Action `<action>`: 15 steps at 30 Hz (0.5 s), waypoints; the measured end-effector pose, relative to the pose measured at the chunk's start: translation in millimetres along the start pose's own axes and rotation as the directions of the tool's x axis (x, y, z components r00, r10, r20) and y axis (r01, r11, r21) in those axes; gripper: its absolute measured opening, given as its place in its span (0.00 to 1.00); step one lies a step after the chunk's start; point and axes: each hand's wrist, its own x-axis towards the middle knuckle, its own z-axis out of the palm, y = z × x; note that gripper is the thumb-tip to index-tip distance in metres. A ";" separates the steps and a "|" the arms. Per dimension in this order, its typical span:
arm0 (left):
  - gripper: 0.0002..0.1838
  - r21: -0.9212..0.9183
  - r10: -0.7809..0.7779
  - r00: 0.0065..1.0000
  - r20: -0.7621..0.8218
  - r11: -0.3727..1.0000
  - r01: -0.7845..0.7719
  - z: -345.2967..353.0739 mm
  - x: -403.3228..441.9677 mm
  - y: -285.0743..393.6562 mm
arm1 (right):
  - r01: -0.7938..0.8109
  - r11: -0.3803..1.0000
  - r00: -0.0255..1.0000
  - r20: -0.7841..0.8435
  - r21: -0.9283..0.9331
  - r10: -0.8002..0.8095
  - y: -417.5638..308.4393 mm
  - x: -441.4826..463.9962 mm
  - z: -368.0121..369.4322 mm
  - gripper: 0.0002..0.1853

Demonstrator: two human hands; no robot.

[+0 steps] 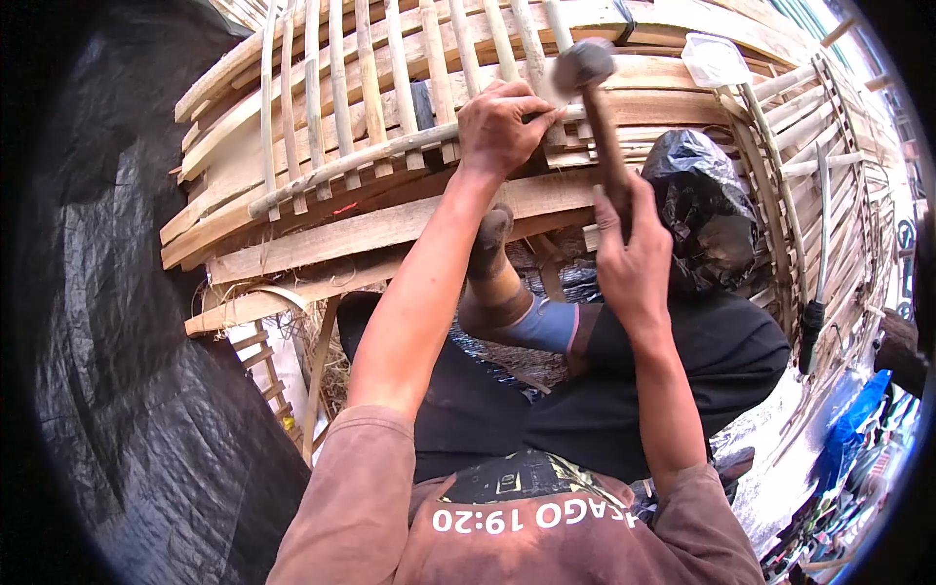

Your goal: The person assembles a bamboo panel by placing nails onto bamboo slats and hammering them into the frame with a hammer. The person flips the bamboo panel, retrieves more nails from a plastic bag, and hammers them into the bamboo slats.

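Note:
My right hand (634,249) is wrapped round the wooden handle of a hammer (606,136). The hammer's blurred head is raised near the right end of a thin wooden crossbar (361,166). My left hand (502,127) rests over that crossbar, thumb and forefinger pinched together close to the hammer head. What the pinch holds, if anything, is too small to make out. Several narrow slats (370,83) run away from me, their near ends under the crossbar. Wider wooden boards (390,234) lie beneath the slats.
A crumpled black plastic bag (702,210) sits right of my right hand, with a clear plastic container (715,60) beyond it. A long curved blade with a dark handle (811,331) rests at the right by slatted panels (829,185). Black sheeting (127,322) hangs on the left.

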 end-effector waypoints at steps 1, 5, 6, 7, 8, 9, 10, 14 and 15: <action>0.09 -0.008 0.013 1.000 -0.008 1.000 -0.013 1.4 -0.2 -2.0 | 0.007 1.000 1.000 0.011 -0.007 -0.007 7.6 0.1 4.2 0.13; 0.08 -0.004 0.014 1.000 -0.022 1.000 -0.014 0.6 -3.9 -1.8 | 0.015 1.000 1.000 -0.023 0.000 -0.015 -6.1 6.5 -3.1 0.14; 0.08 0.015 0.019 1.000 -0.012 1.000 -0.019 -0.9 -2.1 1.0 | -0.017 1.000 1.000 -0.020 0.025 0.018 -15.8 8.4 -9.5 0.14; 0.08 0.004 0.025 0.999 -0.024 1.000 -0.025 -0.2 -1.7 0.6 | 0.020 0.999 0.999 -0.046 0.042 -0.019 -21.5 10.9 -13.8 0.14; 0.08 0.002 0.019 1.000 -0.017 1.000 -0.019 0.3 -2.6 0.1 | 0.055 0.997 0.996 -0.071 0.058 -0.051 -23.8 11.0 -15.6 0.14; 0.09 -0.002 0.018 1.000 -0.020 1.000 -0.018 1.6 -1.8 -1.5 | 0.109 0.992 0.989 -0.111 0.059 -0.102 -23.6 11.0 -14.4 0.15; 0.09 -0.008 0.018 1.000 -0.022 1.000 -0.018 2.2 -2.3 -2.4 | 0.102 0.993 0.989 -0.112 0.057 -0.096 -15.0 7.6 -9.1 0.15; 0.09 -0.044 0.031 0.999 -0.035 0.999 -0.032 2.6 -2.3 -3.8 | -0.053 0.995 0.998 0.038 -0.087 0.057 2.8 4.6 -0.9 0.14; 0.09 -0.027 0.031 0.999 -0.034 0.999 -0.032 1.5 -0.9 -2.3 | -0.010 0.999 1.000 -0.006 -0.048 0.010 -2.2 9.5 -3.2 0.14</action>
